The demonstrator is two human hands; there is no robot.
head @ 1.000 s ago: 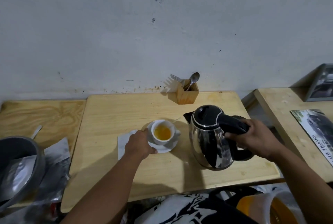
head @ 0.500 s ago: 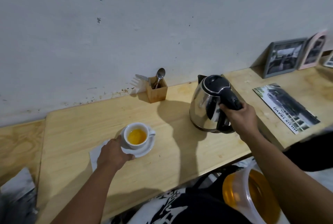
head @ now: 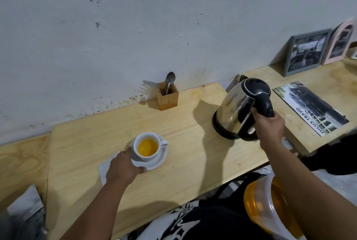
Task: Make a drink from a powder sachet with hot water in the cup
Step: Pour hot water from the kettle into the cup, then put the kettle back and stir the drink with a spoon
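A small white cup [head: 144,140] holding orange liquid stands on a white saucer [head: 159,159] near the middle of the wooden table [head: 193,162]. My left hand [head: 123,168] grips the saucer's near left rim. A steel kettle [head: 234,108] with a black lid and handle rests on its black base at the table's right end. My right hand [head: 268,125] is closed around the kettle's handle. A white napkin [head: 105,168] lies partly under my left hand.
A wooden holder [head: 167,96] with a spoon and a fork stands against the wall. On the right-hand table lie a brochure [head: 311,107] and two picture frames [head: 307,52]. A clear jug [head: 270,210] with orange liquid sits below the front edge.
The kettle has moved from beside the cup to the right end of the table and now sits lower on its base. My left hand stays on the saucer. The view has swung right.
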